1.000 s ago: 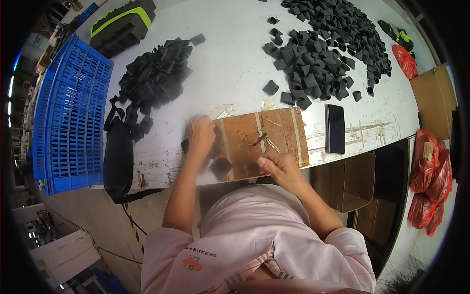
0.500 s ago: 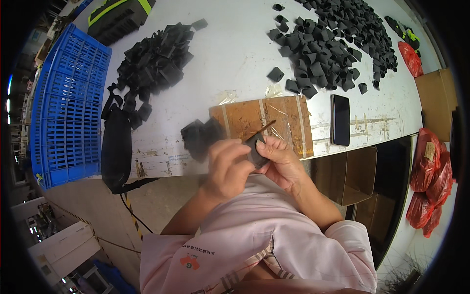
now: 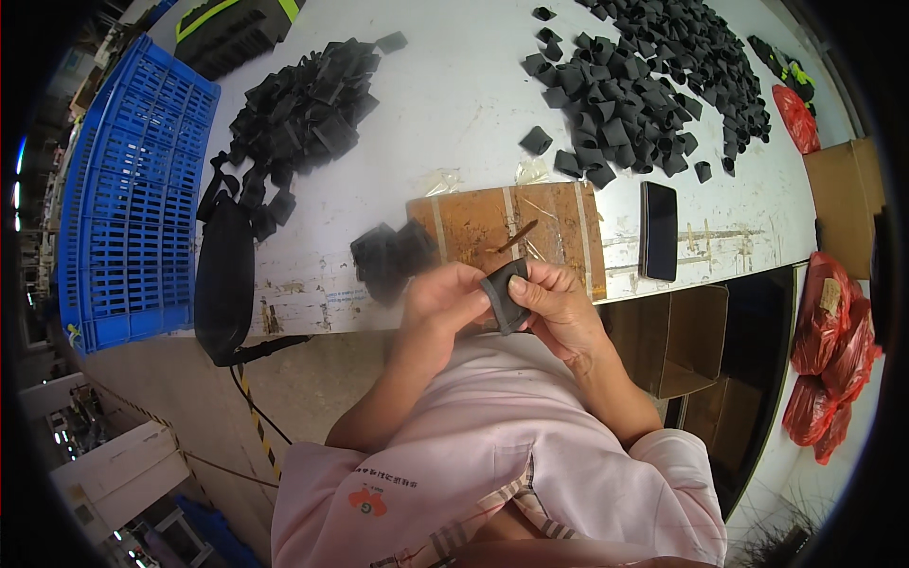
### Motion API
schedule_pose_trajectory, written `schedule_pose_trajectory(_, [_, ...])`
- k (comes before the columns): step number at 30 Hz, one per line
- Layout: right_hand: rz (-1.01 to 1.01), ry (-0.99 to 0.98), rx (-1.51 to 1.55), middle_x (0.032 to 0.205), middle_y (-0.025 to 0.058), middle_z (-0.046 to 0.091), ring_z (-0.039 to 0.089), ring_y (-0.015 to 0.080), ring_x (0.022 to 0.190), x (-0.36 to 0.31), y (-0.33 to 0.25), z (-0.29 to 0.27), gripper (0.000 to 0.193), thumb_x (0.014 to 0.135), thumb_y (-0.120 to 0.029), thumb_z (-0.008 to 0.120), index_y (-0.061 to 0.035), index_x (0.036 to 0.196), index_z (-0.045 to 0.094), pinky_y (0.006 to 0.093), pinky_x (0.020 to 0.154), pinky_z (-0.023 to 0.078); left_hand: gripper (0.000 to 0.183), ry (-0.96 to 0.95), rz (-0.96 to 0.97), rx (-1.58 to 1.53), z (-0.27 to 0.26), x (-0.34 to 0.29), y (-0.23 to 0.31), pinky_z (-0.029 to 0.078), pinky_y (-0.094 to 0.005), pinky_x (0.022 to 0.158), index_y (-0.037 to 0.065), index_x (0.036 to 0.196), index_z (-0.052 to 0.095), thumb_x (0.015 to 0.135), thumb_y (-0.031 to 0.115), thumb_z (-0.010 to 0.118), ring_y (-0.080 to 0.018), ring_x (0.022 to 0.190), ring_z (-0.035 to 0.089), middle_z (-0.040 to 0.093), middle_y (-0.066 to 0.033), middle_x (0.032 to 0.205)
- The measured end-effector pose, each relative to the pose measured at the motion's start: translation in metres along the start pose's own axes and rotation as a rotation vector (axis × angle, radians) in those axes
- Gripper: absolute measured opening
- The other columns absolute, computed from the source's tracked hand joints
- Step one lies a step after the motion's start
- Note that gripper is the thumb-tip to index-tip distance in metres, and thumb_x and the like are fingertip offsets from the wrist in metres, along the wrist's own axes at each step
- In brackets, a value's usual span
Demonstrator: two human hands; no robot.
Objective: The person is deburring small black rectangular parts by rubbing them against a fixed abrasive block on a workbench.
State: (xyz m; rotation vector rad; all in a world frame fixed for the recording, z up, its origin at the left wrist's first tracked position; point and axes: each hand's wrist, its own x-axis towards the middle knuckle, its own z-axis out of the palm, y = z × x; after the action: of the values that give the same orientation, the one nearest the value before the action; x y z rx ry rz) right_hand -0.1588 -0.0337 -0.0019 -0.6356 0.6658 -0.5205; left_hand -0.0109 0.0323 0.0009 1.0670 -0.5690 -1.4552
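Observation:
Close to my body, at the table's front edge, both hands hold one small black fabric piece [image 3: 506, 299]. It looks flat and folded, with a raised or stitched-looking edge. My right hand [image 3: 565, 310] pinches it, the thumb lying on its face and the fingers behind. At its left edge, my left hand [image 3: 443, 305] is closed, thumb and fingers against the fabric; the fingertips are partly hidden. Just beyond lies a worn brown board [image 3: 464, 227] crossed by strips of tape, with a thin dark brown stick-like tool [image 3: 519, 236] on it. Several black pieces [image 3: 390, 257] lie left of the board.
Black pieces are heaped at the back left [image 3: 308, 109] and back right [image 3: 615, 114]. A blue plastic crate [image 3: 142, 199] and a long black pouch [image 3: 225, 279] stand at the left. Right of the board lies a phone [image 3: 658, 232]. Red plastic bags [image 3: 833, 350] hang at the right.
My left hand has come from above the fabric piece to its left edge. The piece has turned, showing more of its flat face. My right hand keeps its hold.

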Motion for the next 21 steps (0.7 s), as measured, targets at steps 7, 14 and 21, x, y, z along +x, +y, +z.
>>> schedule_pose_trajectory(7, [-0.837,0.361,-1.165,0.08,0.0129,0.053,0.054,0.0254,0.065,-0.01,-0.001,0.014,0.029,0.065,-0.011,0.07,0.0,0.088,0.058,0.0322,0.056,0.044,0.006,0.211,0.276,0.558,0.012,-0.002,-0.01,0.041,-0.0168,0.054,-0.002,0.08,0.057,0.075,-0.005,0.058,-0.0032,0.06,0.051,0.057,-0.0025,0.068])
schedule_pose_trajectory(14, [-1.026,0.342,-1.373,0.076,0.011,0.051,0.053,0.0228,0.061,0.008,0.011,0.011,0.019,0.07,-0.001,0.064,0.0008,0.087,0.058,0.0311,0.05,0.043,0.008,0.365,0.762,1.04,0.024,0.009,-0.022,0.044,-0.0204,0.048,-0.003,0.08,0.057,0.074,-0.009,0.057,-0.0047,0.055,0.053,0.058,-0.0026,0.065])
schedule_pose_trajectory(21, [-0.563,0.25,-0.485,0.072,0.0049,0.055,0.045,0.0079,0.057,0.011,0.008,0.008,0.004,0.075,0.0,0.061,0.0035,0.076,0.059,0.0207,0.048,0.037,0.015,0.176,0.034,-0.251,0.017,0.011,0.008,0.025,-0.0158,0.036,-0.003,0.09,0.051,0.076,-0.005,0.053,-0.0021,0.041,0.033,0.054,-0.0043,0.069])
